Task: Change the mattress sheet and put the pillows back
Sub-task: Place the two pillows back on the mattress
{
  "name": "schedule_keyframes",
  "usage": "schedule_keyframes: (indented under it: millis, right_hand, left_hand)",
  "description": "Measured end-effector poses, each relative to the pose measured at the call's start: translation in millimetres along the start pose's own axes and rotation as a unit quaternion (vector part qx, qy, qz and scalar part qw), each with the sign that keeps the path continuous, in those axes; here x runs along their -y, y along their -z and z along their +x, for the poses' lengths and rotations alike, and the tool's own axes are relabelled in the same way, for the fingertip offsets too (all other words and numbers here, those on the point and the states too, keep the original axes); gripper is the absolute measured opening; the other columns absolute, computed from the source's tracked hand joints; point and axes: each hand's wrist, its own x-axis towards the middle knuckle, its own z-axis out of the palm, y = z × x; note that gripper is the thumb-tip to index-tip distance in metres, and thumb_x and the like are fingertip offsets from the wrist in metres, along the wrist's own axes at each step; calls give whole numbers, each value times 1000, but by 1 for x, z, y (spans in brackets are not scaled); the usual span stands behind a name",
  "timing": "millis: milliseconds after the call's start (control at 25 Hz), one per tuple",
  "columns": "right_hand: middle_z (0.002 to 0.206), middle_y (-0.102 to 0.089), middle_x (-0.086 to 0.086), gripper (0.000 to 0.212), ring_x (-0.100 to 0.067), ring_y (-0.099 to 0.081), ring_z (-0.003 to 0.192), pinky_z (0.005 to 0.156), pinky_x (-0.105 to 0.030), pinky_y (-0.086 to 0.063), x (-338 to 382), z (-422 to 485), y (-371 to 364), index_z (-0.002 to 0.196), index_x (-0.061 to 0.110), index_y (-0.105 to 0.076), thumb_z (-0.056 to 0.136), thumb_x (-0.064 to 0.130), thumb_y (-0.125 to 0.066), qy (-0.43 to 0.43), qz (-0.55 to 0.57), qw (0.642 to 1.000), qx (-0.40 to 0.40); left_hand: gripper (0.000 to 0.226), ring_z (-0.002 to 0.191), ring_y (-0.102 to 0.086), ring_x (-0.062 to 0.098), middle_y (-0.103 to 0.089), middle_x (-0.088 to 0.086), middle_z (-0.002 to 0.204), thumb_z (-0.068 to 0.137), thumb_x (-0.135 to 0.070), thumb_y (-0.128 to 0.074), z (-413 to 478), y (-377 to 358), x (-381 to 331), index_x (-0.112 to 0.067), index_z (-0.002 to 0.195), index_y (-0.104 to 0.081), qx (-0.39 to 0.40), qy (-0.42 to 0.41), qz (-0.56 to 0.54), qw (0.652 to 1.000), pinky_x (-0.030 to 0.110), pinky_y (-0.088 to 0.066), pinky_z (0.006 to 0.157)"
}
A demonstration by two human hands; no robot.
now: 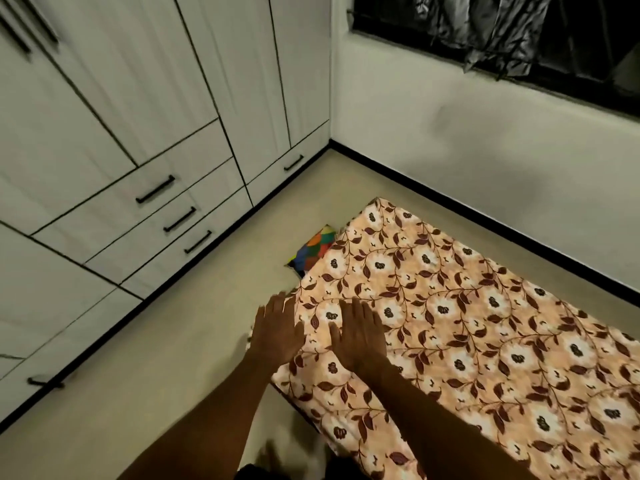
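Both the left hand (277, 332) and right hand (360, 336) lay flat, fingers spread, holding nothing, over the floral sheet (467, 323); soft, light cloth, best pinched at its edge.

We see a pale wardrobe (114, 133) with black handles, a beige floor (156, 358), a white wall (467, 157), and a dark window (571, 46).

No readable text anywhere.

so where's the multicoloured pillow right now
In the head view the multicoloured pillow lies on the floor, tucked against the far left edge of the floral-sheeted mattress, between it and the wardrobe drawers.
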Motion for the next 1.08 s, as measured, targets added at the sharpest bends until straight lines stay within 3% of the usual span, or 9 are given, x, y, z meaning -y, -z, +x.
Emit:
schedule_keyframes:
  millis: [360, 600, 840, 1080]
  right_hand:
    - [172, -17, -14, 70, -34, -14, 159, 128, -51, -16, 100, 150, 0, 165, 21, -16, 106, 58, -24, -146, 64, 987, -8]
    - [167, -30, -14, 70, -32, -27, 154, 125, -50, -26, 172, 216, 20, 163, 19, -24, 105, 59, -25, -236, 91, 967, -3]
    - [162, -36, -15, 68, -33, -34, 150, 122, -50, -31, 196, 290, 43, 160, 17, -28, 105, 57, -27, -228, 78, 970, 6]
    - [154, -45, -10, 57, -27, -41, 142, 117, -45, -37, 190, 397, 16, 152, 19, -36, 105, 52, -34, -232, 143, 962, 32]
  left_hand:
    - [62, 158, -20, 30, -23, 12, 170, 106, -45, -42, 174, 50, 98, -15, 159, -32, 65, -129, 55, 988, 48, -18, 127]
    - [64, 157, -22, 28, -23, 11, 170, 105, -47, -42, 260, 92, 167, -16, 160, -29, 100, -192, 96, 972, 48, -22, 128]
    - [64, 156, -23, 28, -25, 10, 169, 105, -46, -44, 330, 109, 180, -16, 160, -30, 99, -198, 69, 973, 48, -21, 128]
    - [63, 154, -29, 27, -29, 9, 167, 104, -47, -46, 430, 55, 184, -18, 159, -31, 159, -202, 74, 963, 50, -27, 125]
